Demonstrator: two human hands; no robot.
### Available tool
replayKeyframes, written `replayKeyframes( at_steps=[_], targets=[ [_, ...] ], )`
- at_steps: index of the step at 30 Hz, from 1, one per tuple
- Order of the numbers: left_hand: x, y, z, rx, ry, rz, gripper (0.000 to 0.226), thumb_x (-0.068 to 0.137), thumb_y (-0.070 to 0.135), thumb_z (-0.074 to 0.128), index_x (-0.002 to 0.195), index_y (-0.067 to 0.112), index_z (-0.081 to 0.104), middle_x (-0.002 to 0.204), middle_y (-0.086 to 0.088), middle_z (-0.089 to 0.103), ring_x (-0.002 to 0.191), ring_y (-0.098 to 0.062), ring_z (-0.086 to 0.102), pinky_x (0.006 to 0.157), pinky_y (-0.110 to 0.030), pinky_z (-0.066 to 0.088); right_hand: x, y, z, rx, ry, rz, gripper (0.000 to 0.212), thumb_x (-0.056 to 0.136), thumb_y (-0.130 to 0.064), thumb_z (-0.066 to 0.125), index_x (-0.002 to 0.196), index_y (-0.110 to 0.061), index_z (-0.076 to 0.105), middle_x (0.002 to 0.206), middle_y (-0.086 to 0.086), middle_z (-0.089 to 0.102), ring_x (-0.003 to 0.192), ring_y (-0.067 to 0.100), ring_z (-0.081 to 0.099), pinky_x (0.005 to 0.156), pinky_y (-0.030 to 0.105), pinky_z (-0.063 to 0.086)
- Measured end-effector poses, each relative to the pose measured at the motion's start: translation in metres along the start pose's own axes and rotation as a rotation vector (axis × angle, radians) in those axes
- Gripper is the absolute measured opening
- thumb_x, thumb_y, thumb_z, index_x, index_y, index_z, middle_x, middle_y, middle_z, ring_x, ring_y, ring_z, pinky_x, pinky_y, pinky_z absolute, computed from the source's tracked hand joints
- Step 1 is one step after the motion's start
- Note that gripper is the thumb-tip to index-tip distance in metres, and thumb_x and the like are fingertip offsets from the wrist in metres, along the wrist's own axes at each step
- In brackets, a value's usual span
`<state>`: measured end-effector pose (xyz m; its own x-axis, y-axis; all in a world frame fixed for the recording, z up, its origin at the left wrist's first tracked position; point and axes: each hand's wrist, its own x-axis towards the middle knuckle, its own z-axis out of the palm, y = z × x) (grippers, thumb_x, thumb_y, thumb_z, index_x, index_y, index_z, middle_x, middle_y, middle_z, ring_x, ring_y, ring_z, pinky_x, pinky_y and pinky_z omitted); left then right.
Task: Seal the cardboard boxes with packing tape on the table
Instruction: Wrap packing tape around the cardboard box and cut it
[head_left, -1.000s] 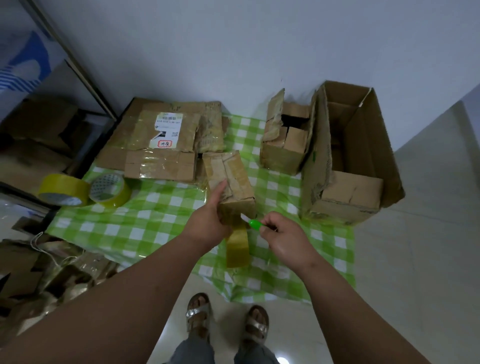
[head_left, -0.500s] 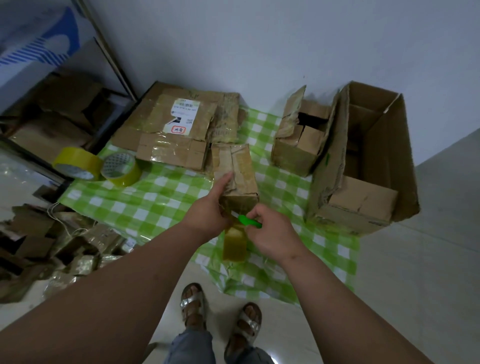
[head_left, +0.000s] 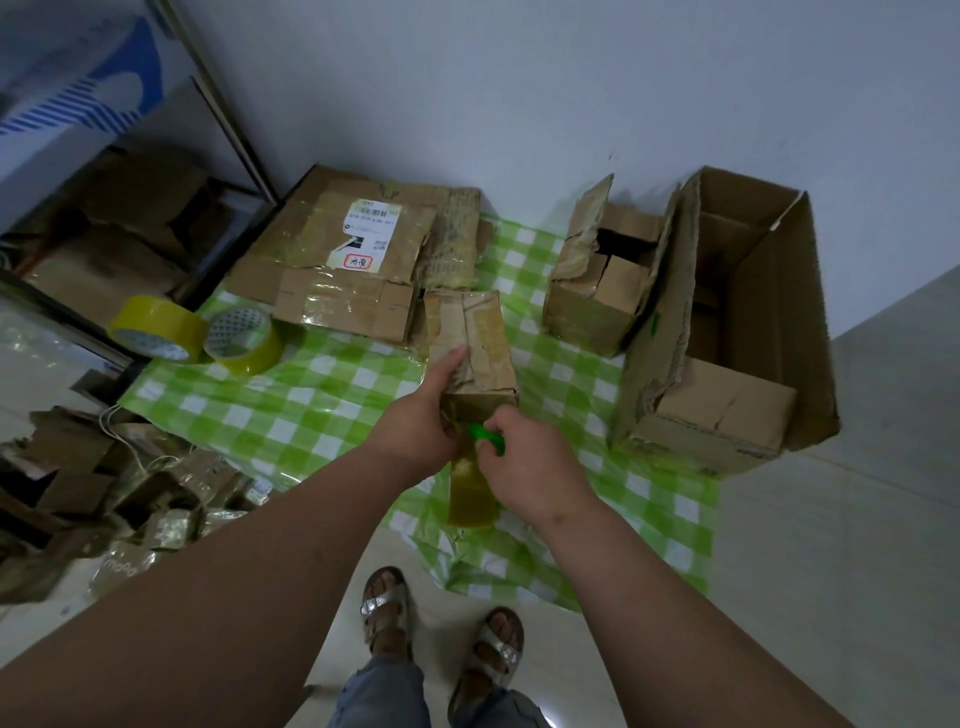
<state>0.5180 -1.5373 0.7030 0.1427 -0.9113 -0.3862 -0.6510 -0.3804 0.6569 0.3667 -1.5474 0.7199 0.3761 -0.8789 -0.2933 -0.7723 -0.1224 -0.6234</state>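
A small worn cardboard box (head_left: 475, 343) lies on the green checked tablecloth (head_left: 291, 410), with yellowish tape along its top. My left hand (head_left: 421, 421) holds its near left corner, index finger stretched along the top. My right hand (head_left: 524, 462) grips a green cutter (head_left: 485, 438) at the box's near end. A strip of tape (head_left: 467, 491) hangs down from that end, below my hands. The cutter's blade is hidden.
Two yellow tape rolls (head_left: 156, 327) (head_left: 244, 340) sit at the table's left edge. A flat taped box with a label (head_left: 343, 260) lies at the back. A small open box (head_left: 597, 280) and a large open box (head_left: 727, 322) stand right. Cardboard scraps (head_left: 78, 488) cover the floor left.
My right hand with the green cutter has moved left and in against the box's near end, over the hanging tape. The camera view has shifted slightly.
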Motion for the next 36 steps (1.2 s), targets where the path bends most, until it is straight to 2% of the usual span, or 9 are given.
replayKeyframes(
  at_steps=[7,12,15,20,23,26,30,33,36],
  targets=[
    [0.000,-0.001,-0.004,-0.004,-0.019,-0.006,0.100,0.081,0.004,0.066,0.150,0.054,0.012,0.069,0.005,0.057,0.064,-0.014,0.059,0.056,-0.021,0.043,-0.001,0.006,-0.008,-0.066,0.013,0.014,0.019,0.095,-0.023,0.054,0.109,-0.012,0.060,0.097,0.007,0.064,0.086,0.023,0.059,0.068,0.030,0.043],
    [-0.001,-0.002,-0.008,-0.010,-0.063,-0.001,0.109,0.078,0.001,0.071,0.149,0.055,0.010,0.070,-0.001,0.062,0.066,-0.017,0.064,0.058,-0.026,0.051,-0.007,0.033,-0.016,-0.051,0.035,0.126,0.014,0.093,-0.022,0.055,0.102,-0.013,0.060,0.076,-0.002,0.055,0.066,0.015,0.051,0.052,0.027,0.033],
    [-0.002,-0.003,-0.008,-0.012,-0.062,-0.001,0.110,0.077,0.000,0.070,0.149,0.057,0.009,0.069,-0.003,0.063,0.066,-0.018,0.065,0.061,-0.030,0.053,-0.010,0.052,-0.015,0.044,0.032,0.232,0.013,0.094,-0.023,0.055,0.106,-0.018,0.058,0.073,-0.003,0.054,0.060,0.014,0.053,0.051,0.028,0.038],
    [-0.003,-0.005,-0.007,-0.017,-0.057,0.000,0.110,0.078,-0.001,0.070,0.148,0.058,0.009,0.069,-0.006,0.064,0.067,-0.020,0.065,0.064,-0.035,0.056,-0.007,0.075,0.007,0.005,-0.035,0.318,0.028,0.099,-0.025,0.052,0.126,-0.019,0.050,0.096,0.002,0.061,0.079,0.020,0.060,0.060,0.030,0.044],
    [-0.003,-0.005,-0.007,-0.022,-0.066,0.001,0.111,0.078,-0.001,0.071,0.148,0.058,0.008,0.068,-0.005,0.063,0.069,-0.021,0.065,0.067,-0.039,0.057,-0.001,0.083,0.023,-0.056,-0.089,0.316,0.040,0.097,-0.024,0.052,0.137,-0.020,0.049,0.128,0.007,0.058,0.109,0.027,0.058,0.085,0.033,0.048],
    [-0.003,-0.005,-0.009,-0.027,-0.076,0.012,0.111,0.078,-0.001,0.072,0.149,0.057,0.008,0.069,-0.005,0.062,0.069,-0.021,0.065,0.068,-0.037,0.055,0.002,0.081,0.027,-0.166,-0.052,0.320,0.050,0.095,-0.032,0.053,0.145,-0.028,0.044,0.144,0.004,0.044,0.129,0.030,0.043,0.105,0.041,0.040],
    [-0.002,-0.005,-0.009,-0.035,-0.083,0.018,0.111,0.078,0.000,0.071,0.148,0.057,0.008,0.072,-0.007,0.065,0.068,-0.020,0.066,0.064,-0.031,0.055,0.006,0.057,0.017,0.154,0.254,0.159,0.062,0.092,-0.045,0.058,0.148,-0.029,0.037,0.147,0.001,0.040,0.136,0.024,0.037,0.111,0.047,0.034],
    [0.000,-0.006,-0.009,-0.056,-0.090,0.016,0.109,0.079,0.000,0.070,0.149,0.056,0.008,0.072,-0.003,0.065,0.065,-0.015,0.064,0.055,-0.019,0.051,0.017,0.034,0.010,0.155,0.236,0.011,0.076,0.088,-0.058,0.058,0.153,-0.037,0.023,0.147,-0.001,0.039,0.136,0.020,0.037,0.109,0.047,0.035],
    [0.001,-0.007,-0.009,-0.048,-0.091,0.017,0.109,0.078,0.001,0.070,0.150,0.055,0.008,0.073,-0.003,0.065,0.066,-0.016,0.065,0.056,-0.021,0.051,0.029,0.022,0.009,0.029,0.213,0.000,0.078,0.087,-0.062,0.057,0.153,-0.037,0.022,0.141,0.000,0.047,0.130,0.022,0.045,0.105,0.047,0.039]
  ],
)
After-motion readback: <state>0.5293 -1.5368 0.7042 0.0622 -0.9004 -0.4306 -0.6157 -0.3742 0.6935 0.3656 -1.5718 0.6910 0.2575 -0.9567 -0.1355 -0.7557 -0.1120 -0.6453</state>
